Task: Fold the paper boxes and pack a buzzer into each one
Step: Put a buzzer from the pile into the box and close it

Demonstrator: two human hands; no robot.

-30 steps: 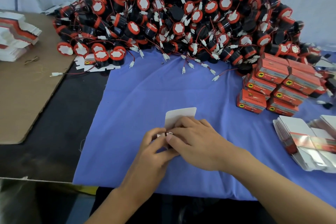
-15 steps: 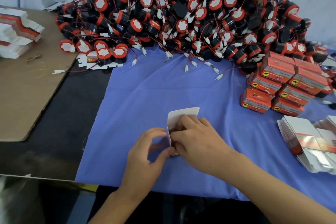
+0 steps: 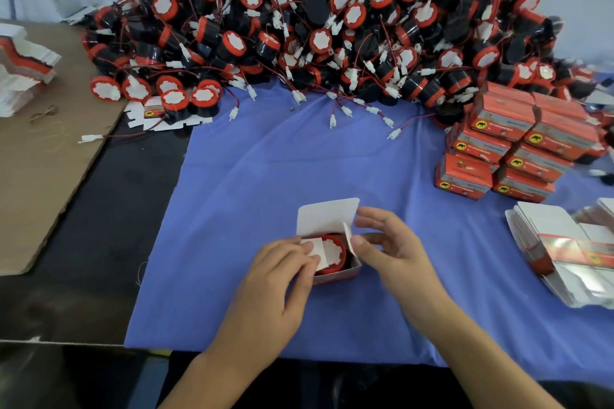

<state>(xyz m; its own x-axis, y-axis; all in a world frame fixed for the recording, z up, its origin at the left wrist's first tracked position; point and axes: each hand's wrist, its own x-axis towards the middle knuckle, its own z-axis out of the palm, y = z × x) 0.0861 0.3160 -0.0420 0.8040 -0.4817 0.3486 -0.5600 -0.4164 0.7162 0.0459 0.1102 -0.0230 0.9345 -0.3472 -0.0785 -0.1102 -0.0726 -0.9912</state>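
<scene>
Paper box (image 3: 335, 272) sits near the front of the blue cloth (image 3: 252, 196) on the worktop, its lid flap standing up (white inner face towards the camera) and a red-rimmed buzzer (image 3: 334, 254) inside. The left hand (image 3: 275, 279) grips the box's left end, fingertips pressing the side flap down onto the buzzer. The right hand (image 3: 395, 252) is loosely spread and holds nothing, its thumb tip touching the upright right-side flap. Behind lies a large heap of buzzers (image 3: 315, 26). To the right stand stacked packed boxes (image 3: 518, 156), with flat box blanks (image 3: 564, 259) just in front of them.
</scene>
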